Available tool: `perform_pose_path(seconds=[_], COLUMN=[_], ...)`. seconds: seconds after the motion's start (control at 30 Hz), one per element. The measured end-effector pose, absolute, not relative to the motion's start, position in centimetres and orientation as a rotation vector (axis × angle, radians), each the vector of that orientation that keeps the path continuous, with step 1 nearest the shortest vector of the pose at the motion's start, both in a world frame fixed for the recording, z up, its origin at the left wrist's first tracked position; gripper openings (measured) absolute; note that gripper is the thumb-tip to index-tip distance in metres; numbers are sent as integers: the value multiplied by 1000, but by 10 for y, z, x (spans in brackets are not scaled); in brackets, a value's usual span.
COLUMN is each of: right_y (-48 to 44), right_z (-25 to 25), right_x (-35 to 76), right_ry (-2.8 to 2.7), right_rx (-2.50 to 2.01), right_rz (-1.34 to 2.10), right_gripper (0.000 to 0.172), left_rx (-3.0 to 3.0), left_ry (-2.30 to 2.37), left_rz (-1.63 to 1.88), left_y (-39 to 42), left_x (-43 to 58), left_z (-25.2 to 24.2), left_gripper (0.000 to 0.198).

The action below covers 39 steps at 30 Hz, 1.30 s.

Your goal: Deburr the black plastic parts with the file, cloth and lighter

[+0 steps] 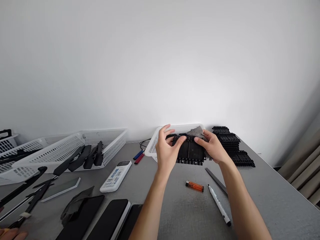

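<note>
A flat black plastic part [190,152] with ridges and a toothed lower edge is held up between my two hands, in front of a white basket. My left hand [167,150] grips its left side with the thumb across the front; the other fingers are partly raised or behind it. With the thumb on the front, my right hand [212,145] pinches the upper right edge together with a grey cloth [195,132]. The cloth sticks up behind the part's top edge and hangs down at its right side. The part hides some of my fingertips.
Similar black parts [227,141] are stacked at the right. An orange lighter [194,186], a white marker [219,204] and a grey strip [215,179] lie nearer. Phones [110,220], a white device [116,176] and baskets [117,143] stand left. Another person's hand [15,234] shows bottom left.
</note>
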State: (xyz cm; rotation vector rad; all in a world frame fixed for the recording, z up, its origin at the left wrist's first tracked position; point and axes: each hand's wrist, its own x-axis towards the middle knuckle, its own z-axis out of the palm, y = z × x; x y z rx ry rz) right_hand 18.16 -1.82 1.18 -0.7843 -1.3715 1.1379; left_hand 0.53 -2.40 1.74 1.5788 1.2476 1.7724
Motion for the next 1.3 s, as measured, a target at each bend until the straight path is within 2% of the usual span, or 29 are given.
perform_pose_path(seconds=[0.1, 0.17, 0.27, 0.33, 0.43, 0.6, 0.7, 0.87, 1.07, 1.3], right_y=[-10, -6, -7, -12, -19, -20, -20, -27, -39, -67], right_z=[5, 1, 1, 4, 10, 10, 7, 10, 16, 20], right_x=[173, 167, 160, 159, 166, 175, 171, 170, 167, 142], right_ry=[-1122, -1017, -1076, -1206, -1289, -1174, -1342, -1742, -1867, -2141], right_rx=[-781, -790, -849, -872, -901, -1009, -1010, -1111, -1318, -1456], right_rz=[995, 873, 787, 834, 871, 344, 133, -131, -374, -269], right_gripper=[41, 41, 34, 30, 30, 35, 35, 48, 63, 70], left_rx=[1338, 1205, 1149, 1117, 1077, 1225, 1360, 1536, 1553, 1214], left_ry=[1123, 1029, 930, 943, 909, 907, 893, 899, 841, 870], left_rz=[1784, 1650, 1497, 1590, 1690, 1598, 1519, 1624, 1706, 1886], left_y=[-22, -20, -15, -12, -10, -17, -18, -15, -15, 0], left_x=[11, 18, 28, 29, 20, 5, 7, 7, 10, 1], left_z=[12, 7, -2, -4, 1, 15, 14, 7, 5, 0], left_gripper=[72, 72, 58, 49, 46, 45, 44, 40, 37, 39])
